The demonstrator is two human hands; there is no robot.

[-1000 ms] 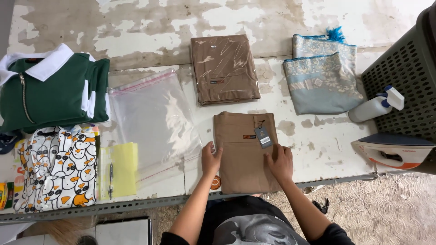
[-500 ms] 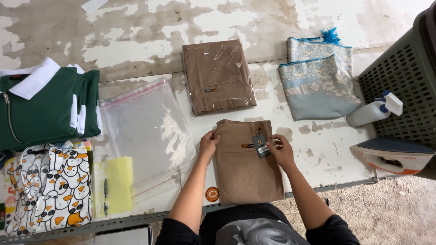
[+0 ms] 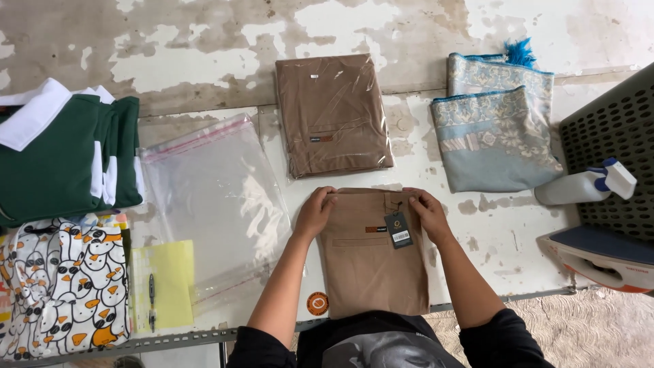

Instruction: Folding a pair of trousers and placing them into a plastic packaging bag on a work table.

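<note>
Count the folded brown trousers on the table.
2. One pair, sealed in a clear bag, lies at the far middle of the table. The other, unbagged pair with a hang tag, sits at the near edge under both hands. None looks hidden.

Green shirt (image 3: 61, 160) (and iron (image 3: 599, 259)) cut off by edges.

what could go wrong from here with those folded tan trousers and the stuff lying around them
1. The folded tan trousers overhang the near table edge; if the left hand and right hand let go, they might slide off.
2. The dark hang tag dangles loose on the front and could snag or crease.
3. The iron and spray bottle sit near the right elbow; a wide movement could knock them.
</note>
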